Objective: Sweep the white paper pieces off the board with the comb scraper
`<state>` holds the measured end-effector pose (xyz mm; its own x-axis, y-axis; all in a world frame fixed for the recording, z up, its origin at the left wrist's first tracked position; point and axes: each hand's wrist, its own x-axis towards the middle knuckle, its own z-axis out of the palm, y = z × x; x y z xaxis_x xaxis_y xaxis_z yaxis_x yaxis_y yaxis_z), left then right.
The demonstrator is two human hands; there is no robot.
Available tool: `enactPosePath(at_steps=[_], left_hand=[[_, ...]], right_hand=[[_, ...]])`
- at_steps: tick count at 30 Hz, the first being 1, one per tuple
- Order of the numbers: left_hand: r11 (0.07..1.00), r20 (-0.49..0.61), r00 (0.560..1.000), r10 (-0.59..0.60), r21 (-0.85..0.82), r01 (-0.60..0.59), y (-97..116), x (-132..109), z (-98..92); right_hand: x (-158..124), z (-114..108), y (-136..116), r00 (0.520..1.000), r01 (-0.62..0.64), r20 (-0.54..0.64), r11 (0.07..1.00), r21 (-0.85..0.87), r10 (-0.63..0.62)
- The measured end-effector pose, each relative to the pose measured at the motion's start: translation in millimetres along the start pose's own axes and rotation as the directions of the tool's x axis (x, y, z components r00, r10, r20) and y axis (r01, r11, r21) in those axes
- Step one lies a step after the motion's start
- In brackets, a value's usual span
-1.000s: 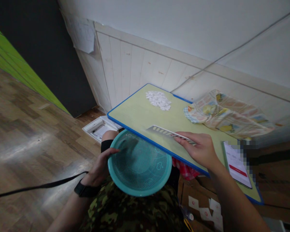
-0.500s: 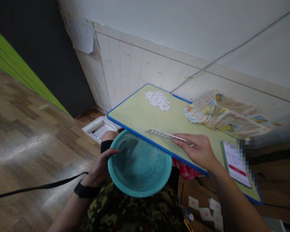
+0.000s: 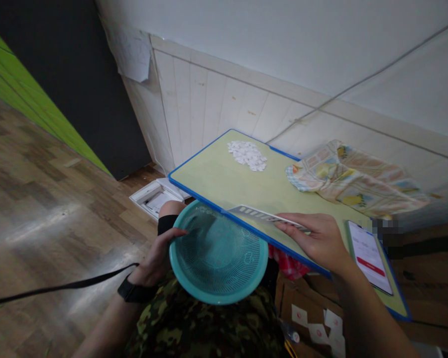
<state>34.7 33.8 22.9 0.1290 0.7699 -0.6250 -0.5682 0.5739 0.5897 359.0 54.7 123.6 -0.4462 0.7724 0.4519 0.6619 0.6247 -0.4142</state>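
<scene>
My left hand (image 3: pixel 163 251) grips the left rim of a round teal plastic strainer basket (image 3: pixel 220 299), thumb over the edge and the other fingers hidden beneath. The basket rests on my lap under the table's front edge, tilted a little, with no contents visible. My right hand (image 3: pixel 317 238) pinches a flat white slotted strip (image 3: pixel 259 215), whose exact kind I cannot make out. Its far end points left, close to the table's blue edge above the basket. A heap of small white paper-like pieces (image 3: pixel 247 155) lies toward the back of the pale green table (image 3: pixel 209 171).
A patterned cloth (image 3: pixel 353 181) lies crumpled at the table's back right. A phone (image 3: pixel 369 258) lies near the right end. On the floor are an open white box (image 3: pixel 153 196) and cardboard (image 3: pixel 294 293) with several printed white cards. A dark strap (image 3: pixel 63 287) trails left.
My right hand has brought the slotted strip slightly toward me, its tip now over the table's front edge. My left hand still holds the basket. The view has shifted slightly.
</scene>
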Motion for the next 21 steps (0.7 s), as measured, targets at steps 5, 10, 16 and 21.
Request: enactPosePath(at_steps=[5, 10, 16, 21], left_hand=[[1.000, 0.009, 1.000, 0.009, 0.005, -0.009, -1, -1, -1.1], [1.000, 0.002, 1.000, 0.008, 0.017, -0.008, 0, -3, 2.5], [1.000, -0.003, 1.000, -0.001, 0.000, 0.001, 1, -3, 2.1], [1.000, 0.023, 1.000, 0.009, 0.003, -0.009, 0, -2, 0.1]], right_hand=[[0, -4, -1, 0.998, 0.012, -0.065, 1.000, -0.024, -0.013], [5, 2, 1, 0.998, -0.018, -0.069, 0.999, -0.037, 0.015], [5, 3, 3, 0.999, -0.028, -0.014, 0.999, 0.017, 0.028], [9, 8, 9, 0.995, -0.056, -0.081, 0.997, -0.048, 0.052]])
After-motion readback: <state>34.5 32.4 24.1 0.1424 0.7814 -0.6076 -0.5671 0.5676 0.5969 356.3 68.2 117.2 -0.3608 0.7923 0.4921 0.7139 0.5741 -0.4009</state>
